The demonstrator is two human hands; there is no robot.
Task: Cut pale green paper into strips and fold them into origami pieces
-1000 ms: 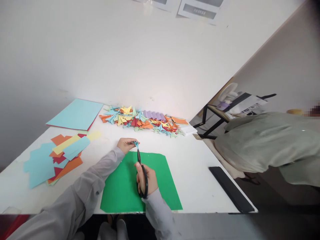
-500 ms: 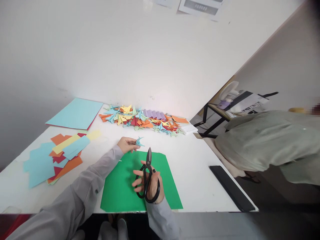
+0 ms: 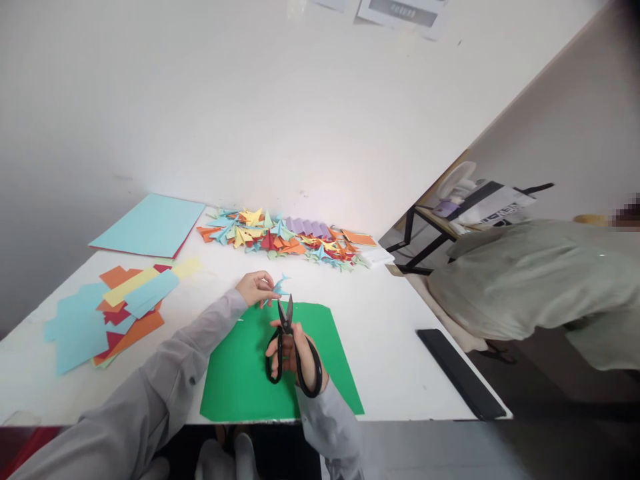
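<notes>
Above the far edge of the green mat (image 3: 233, 393), my left hand (image 3: 255, 289) pinches a small light-blue folded paper piece (image 3: 281, 285) with pointed ends. My right hand (image 3: 300, 357) is wrapped round the black-handled scissors (image 3: 286, 317). Their blades are parted and point up toward the blue paper. The tips lie close to its lower side; whether they touch it I cannot tell.
Folded paper shapes (image 3: 270, 237) in several colours are heaped by the wall. Loose paper pieces (image 3: 135, 300) and a stack of blue sheets (image 3: 150, 227) lie left. A black bar (image 3: 460, 373) lines the right edge. A person (image 3: 530, 287) is at the right.
The scissors have gone from closed blades to parted ones and moved slightly left, nearer the blue paper. My right fingers have closed round the handles. My left hand has barely moved.
</notes>
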